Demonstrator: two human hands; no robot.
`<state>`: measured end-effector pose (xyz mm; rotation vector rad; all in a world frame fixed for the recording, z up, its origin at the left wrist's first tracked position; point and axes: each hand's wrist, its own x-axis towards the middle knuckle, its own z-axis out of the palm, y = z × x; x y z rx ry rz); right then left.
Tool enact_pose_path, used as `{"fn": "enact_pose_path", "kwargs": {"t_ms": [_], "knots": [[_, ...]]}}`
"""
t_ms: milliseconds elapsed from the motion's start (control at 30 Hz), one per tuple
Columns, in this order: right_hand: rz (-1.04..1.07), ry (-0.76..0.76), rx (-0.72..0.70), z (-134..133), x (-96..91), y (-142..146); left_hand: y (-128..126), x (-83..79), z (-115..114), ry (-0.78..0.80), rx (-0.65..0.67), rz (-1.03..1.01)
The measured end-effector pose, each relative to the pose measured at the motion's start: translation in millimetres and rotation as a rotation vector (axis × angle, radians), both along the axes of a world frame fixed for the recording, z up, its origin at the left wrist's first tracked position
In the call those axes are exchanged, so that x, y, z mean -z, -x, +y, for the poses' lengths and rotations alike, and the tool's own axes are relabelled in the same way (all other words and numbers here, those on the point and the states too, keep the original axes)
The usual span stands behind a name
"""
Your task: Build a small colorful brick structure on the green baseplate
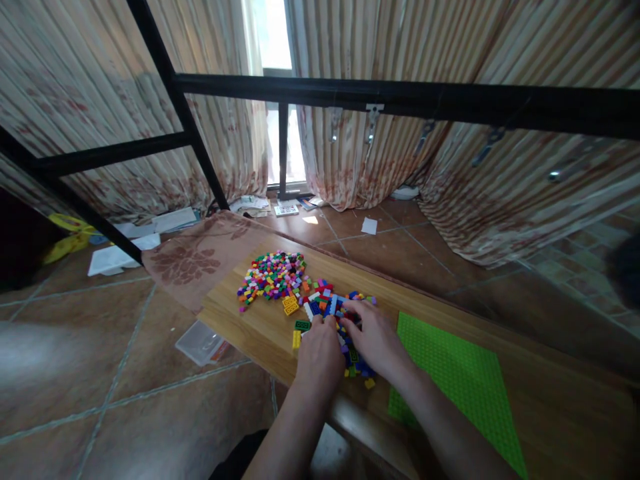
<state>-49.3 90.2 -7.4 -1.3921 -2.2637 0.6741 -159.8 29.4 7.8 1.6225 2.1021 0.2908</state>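
Observation:
Both hands are in a pile of mixed toy building bricks (316, 308) on a wooden bench top. My left hand (323, 353) is at the pile's near side, fingers curled in and closed; whatever they hold is hidden. My right hand (375, 333) reaches over the right part of the pile, thumb and fingers apart, close to a light blue brick (334, 305). No brick shows clearly in its grasp. Near my left hand lie a dark green brick (302, 325), a yellow brick (297, 340) and an orange-yellow brick (290, 306). A bright green studded baseplate (455, 373) lies beside my right forearm.
A heap of small colourful bricks (273, 273) sits at the bench top's (240, 333) far left, by a patterned cloth (195, 257). A clear plastic box (200, 343) is on the tiled floor. Black metal bars (320, 89) cross in front of curtains (360, 147). Papers lie by the window.

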Motion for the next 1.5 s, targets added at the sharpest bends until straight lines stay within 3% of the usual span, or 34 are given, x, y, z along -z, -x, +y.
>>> {"fn": "enact_pose_path", "kwargs": {"t_ms": [300, 533, 733, 933, 1133, 1500], "knots": [[-0.122, -0.007, 0.007, 37, -6.8, 6, 4, -7.6, -1, -0.047, -0.033, -0.047], [-0.102, 0.048, -0.013, 44, -2.7, 3, 6, -16.4, -3, -0.081, -0.046, -0.096], [-0.253, -0.047, 0.011, 50, -8.7, -2, 9, -20.3, -4, -0.094, -0.06, -0.121], [-0.375, -0.034, -0.18, 63, -2.5, 1, 8, -19.8, -6, -0.123, -0.062, -0.157], [-0.343, 0.026, -0.357, 71, -6.0, 4, 9, -22.2, -7, -0.127, -0.062, -0.162], [-0.22, -0.027, -0.351, 73, 3.5, -8, 9, -26.7, -7, -0.084, -0.056, -0.151]]}}
